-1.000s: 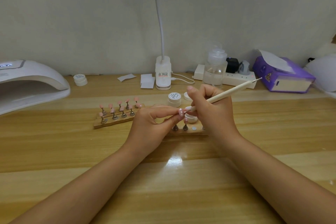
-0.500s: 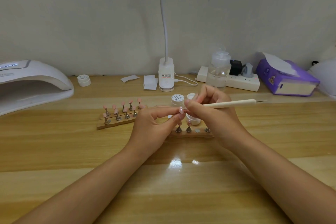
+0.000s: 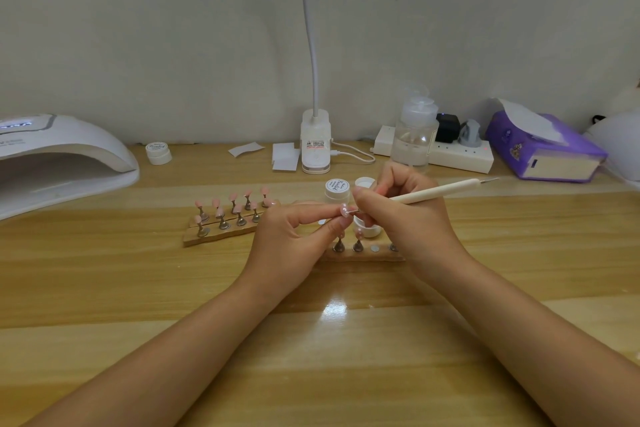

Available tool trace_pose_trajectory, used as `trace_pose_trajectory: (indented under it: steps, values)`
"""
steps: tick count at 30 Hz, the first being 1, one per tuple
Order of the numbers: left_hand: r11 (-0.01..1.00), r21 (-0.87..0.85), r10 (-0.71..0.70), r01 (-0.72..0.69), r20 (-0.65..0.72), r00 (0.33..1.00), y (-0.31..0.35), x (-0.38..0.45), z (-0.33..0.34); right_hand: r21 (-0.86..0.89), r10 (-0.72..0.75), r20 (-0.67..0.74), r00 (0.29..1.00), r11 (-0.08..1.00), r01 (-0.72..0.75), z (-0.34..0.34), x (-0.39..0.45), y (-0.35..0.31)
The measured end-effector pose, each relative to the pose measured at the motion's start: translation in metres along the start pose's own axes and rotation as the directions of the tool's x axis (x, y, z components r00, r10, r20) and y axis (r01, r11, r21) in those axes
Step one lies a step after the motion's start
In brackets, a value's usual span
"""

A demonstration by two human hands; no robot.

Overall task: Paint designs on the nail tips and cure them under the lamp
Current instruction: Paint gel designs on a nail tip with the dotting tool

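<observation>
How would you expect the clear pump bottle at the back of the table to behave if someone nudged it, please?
The clear pump bottle stands taller than it is wide, so a push near its cap would probably tip it. It looks partly filled with clear liquid, which should weigh down its base somewhat. Its smooth wall may be slippery.

Pen angle: the slim white dotting pen (image 3: 438, 192) in the right hand (image 3: 405, 215) is dropping from steeply raised to nearly level, its rear end pointing toward the right of the frame.
Pen tip: it is closing onto the small pink nail tip (image 3: 344, 210) pinched by the left hand (image 3: 294, 239).
</observation>
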State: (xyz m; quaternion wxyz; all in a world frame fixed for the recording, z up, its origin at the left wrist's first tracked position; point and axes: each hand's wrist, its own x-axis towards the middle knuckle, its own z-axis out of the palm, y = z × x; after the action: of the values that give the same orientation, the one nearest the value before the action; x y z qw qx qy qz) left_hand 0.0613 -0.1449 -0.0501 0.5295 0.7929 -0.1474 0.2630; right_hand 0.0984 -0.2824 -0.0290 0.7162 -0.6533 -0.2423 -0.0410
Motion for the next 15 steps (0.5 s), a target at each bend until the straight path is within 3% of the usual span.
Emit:
trace_pose_trajectory:
  steps: [15]
  values:
    - [1.000,0.019,0.009,-0.009,-0.004,1.000,-0.0024,0.0002,-0.0003,-0.014,0.014,-0.006,1.000,1.000,-0.014,0.0015,0.0003,-0.0007]
